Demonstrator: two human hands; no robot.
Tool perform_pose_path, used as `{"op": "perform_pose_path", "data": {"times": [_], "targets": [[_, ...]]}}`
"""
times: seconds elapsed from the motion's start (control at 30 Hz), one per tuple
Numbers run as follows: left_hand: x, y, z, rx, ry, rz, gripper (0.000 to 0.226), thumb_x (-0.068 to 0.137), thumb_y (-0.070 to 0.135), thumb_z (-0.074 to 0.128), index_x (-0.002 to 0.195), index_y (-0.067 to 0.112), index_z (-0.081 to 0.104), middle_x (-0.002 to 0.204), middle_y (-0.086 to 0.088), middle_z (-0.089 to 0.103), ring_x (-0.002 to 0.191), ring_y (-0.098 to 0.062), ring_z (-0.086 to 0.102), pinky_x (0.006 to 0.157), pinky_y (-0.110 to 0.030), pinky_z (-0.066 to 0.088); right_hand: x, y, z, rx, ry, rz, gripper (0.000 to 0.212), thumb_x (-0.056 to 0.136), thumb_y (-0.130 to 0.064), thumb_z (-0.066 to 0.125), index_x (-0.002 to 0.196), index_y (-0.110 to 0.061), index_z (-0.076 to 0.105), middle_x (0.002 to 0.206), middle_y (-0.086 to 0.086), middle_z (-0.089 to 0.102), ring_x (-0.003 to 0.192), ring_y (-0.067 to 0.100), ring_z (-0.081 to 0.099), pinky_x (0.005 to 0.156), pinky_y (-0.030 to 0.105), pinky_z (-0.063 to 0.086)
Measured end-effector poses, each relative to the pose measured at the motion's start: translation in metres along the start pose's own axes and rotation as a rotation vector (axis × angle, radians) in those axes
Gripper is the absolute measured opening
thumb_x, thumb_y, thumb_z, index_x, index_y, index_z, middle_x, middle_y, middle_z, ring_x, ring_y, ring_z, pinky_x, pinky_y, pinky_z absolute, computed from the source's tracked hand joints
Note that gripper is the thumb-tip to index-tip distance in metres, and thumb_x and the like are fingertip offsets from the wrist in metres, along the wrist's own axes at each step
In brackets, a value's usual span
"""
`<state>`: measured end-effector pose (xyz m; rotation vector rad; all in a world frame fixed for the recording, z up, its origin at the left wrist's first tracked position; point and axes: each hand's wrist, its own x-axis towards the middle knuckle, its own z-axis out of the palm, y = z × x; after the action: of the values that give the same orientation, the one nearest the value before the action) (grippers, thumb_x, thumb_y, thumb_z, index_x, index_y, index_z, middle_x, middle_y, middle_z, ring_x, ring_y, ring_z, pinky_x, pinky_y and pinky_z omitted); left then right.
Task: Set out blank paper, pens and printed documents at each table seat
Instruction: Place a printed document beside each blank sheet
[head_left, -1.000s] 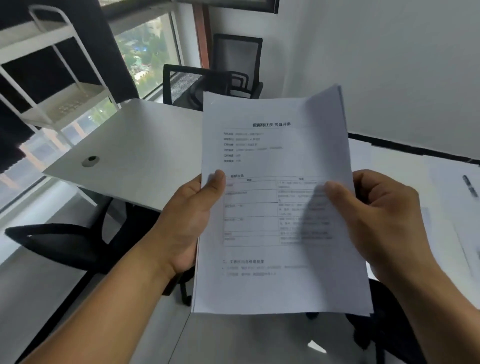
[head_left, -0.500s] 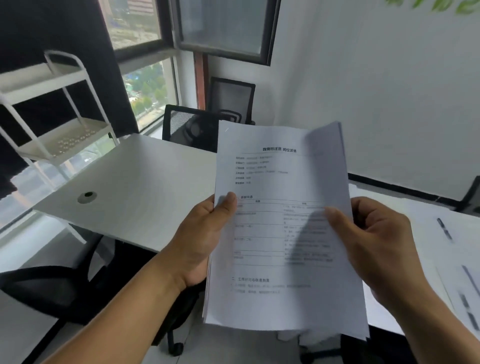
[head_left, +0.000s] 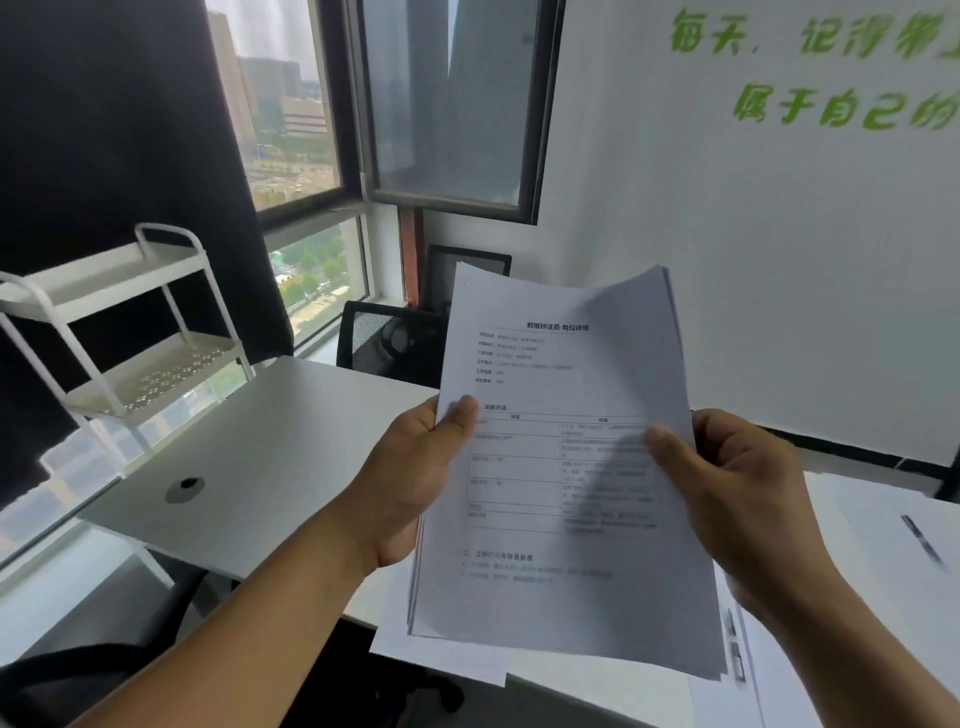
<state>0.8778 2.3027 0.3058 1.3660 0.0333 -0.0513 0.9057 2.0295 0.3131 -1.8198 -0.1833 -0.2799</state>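
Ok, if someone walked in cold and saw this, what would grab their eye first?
The printed stack held up in mid-frame, gripped by the left hand on its left edge and the right hand on its right edge. Next, the green lettering on the white wall at upper right. Then the window at upper left with its city view, a white rack standing below it.

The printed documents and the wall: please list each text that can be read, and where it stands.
"数据标注员 岗位详情": heading on the top sheet of the printed documents, held by the left hand and right hand.
Body lines and table on that sheet: too small and blurred to read.
"每天, 记得带" and "属于自己的": green lettering on the white wall, both lines cut off at the picture's edge.
Sheets on the table: no readable text.
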Motion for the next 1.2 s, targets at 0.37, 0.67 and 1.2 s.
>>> {"op": "perform_pose_path", "data": {"times": [0.37, 0.67, 1.2], "targets": [[0.049, 0.026, -0.068, 0.014, -0.180, -0.086, 0.038, 0.111, 0.048, 0.052, 0.142, 0.033, 0.067, 0.136, -0.001, 0.078, 0.121, -0.028, 0.077, 0.097, -0.050, 0.066, 0.020, -0.006, 0.063, -0.002, 0.100, 0.139, 0.013, 0.101, -0.030, 0.078, 0.092, -0.021, 0.081, 0.083, 0.005, 0.080, 0.076, 0.036, 0.077, 0.069, 0.058, 0.064], [0.075, 0.090, -0.119, 0.003, -0.410, -0.018, 0.034, 0.113, 0.044, 0.052, 0.136, 0.027, 0.071, 0.132, -0.004, 0.080, 0.115, -0.026, 0.080, 0.082, -0.037, 0.068, 0.012, -0.061, 0.110, 0.028, 0.254, 0.061, 0.011, 0.099, -0.026, 0.078, 0.091, -0.019, 0.082, 0.084, 0.008, 0.082, 0.071, 0.028, 0.079, 0.069, 0.051, 0.066], [0.058, 0.058, -0.125, -0.054, -0.363, -0.052, 0.032, 0.114, 0.040, 0.051, 0.137, 0.025, 0.068, 0.129, -0.002, 0.081, 0.112, -0.025, 0.081, 0.083, -0.038, 0.068, -0.016, -0.052, 0.122, 0.030, 0.323, 0.074, 0.023, 0.087, -0.041, 0.080, 0.094, -0.019, 0.083, 0.087, 0.006, 0.082, 0.073, 0.025, 0.080, 0.073, 0.055, 0.069]]}}
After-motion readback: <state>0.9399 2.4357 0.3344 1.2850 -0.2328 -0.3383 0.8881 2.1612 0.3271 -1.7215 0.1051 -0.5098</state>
